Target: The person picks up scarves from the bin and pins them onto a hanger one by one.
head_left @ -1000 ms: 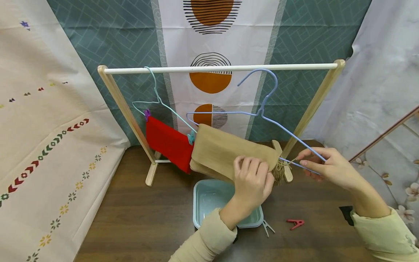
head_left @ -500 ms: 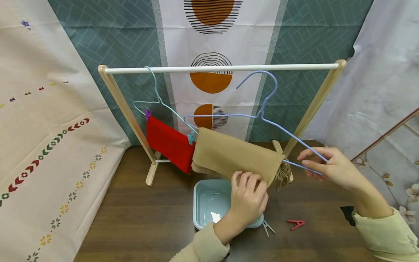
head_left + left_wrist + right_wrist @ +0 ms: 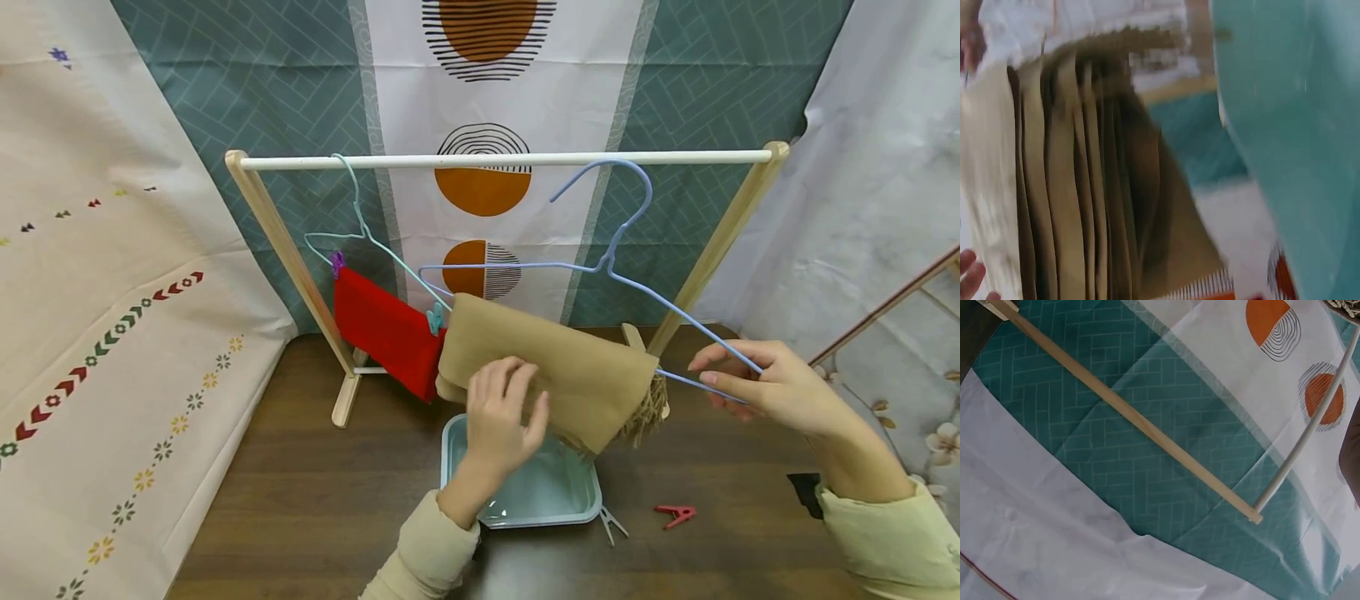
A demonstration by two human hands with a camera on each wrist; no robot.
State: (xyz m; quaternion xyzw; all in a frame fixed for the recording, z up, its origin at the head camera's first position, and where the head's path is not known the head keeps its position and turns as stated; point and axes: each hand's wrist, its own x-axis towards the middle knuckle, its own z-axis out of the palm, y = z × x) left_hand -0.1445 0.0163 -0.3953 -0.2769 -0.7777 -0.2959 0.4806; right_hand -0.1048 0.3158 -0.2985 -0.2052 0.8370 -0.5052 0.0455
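In front of you the rack (image 3: 502,158) stands on the table, and the right wrist view shows one post and the rail close up without your work. The blue hanger (image 3: 610,260) slants below the rail; whether its hook touches, you cannot tell. The mint hanger (image 3: 366,233) hangs on the rail at left. The tan cloth (image 3: 555,358) drapes over the blue hanger's lower bar, its lower edge overlapping the basin (image 3: 447,442); only the left wrist view, though blurred, shows you its many stacked folds. The red cloth (image 3: 386,333) hangs from the mint hanger. Your right hand (image 3: 768,387) pinches the blue hanger's right end between thumb and fingers. Your left hand (image 3: 501,412) is before the tan cloth, fingers loosely bent, thumb spread; contact is unclear. The purple clip (image 3: 338,264) and teal clip (image 3: 436,318) pinch the red cloth; the pale clip (image 3: 612,525) and red clip (image 3: 677,515) lie on the table.
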